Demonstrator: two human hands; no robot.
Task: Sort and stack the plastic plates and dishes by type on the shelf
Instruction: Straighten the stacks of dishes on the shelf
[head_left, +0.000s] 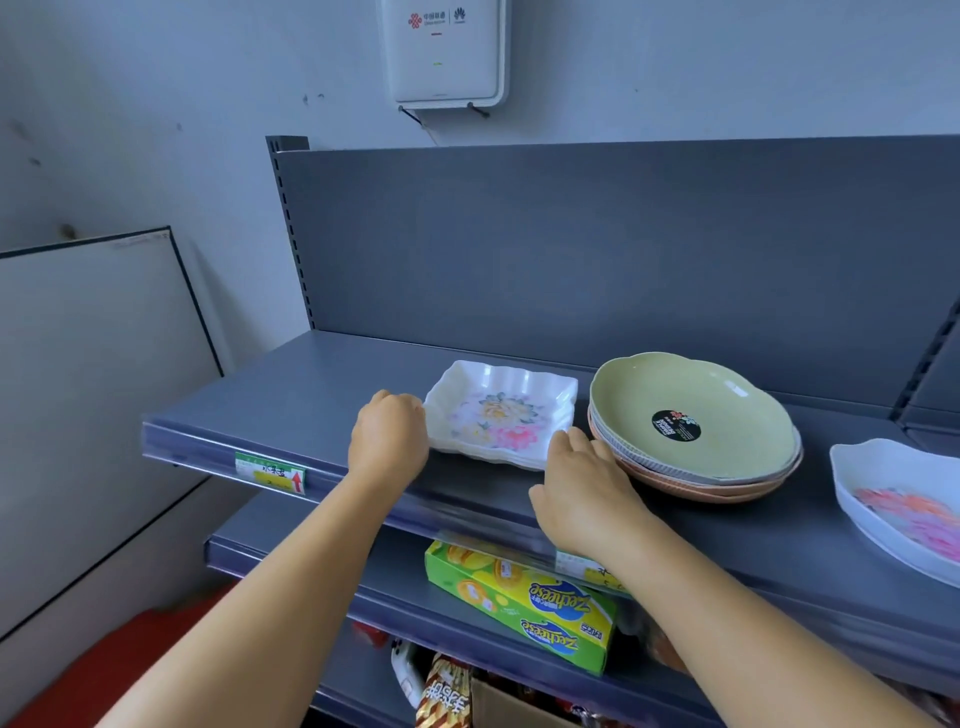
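Hands flank the square floral dish (500, 415): left hand (388, 439) curled at its edge, right hand (584, 488) touching, grip unclear.

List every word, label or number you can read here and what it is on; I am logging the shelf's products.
"Zecheese", upside down, twice on the green and yellow box on the lower shelf.
White wall box: red and dark logos with Chinese characters, too small to read.
Round black sticker on the green plate: text too small.
Shelf-edge price tag: red arrow, handwriting not legible.
Gold packet at the bottom: Chinese characters, blurred.
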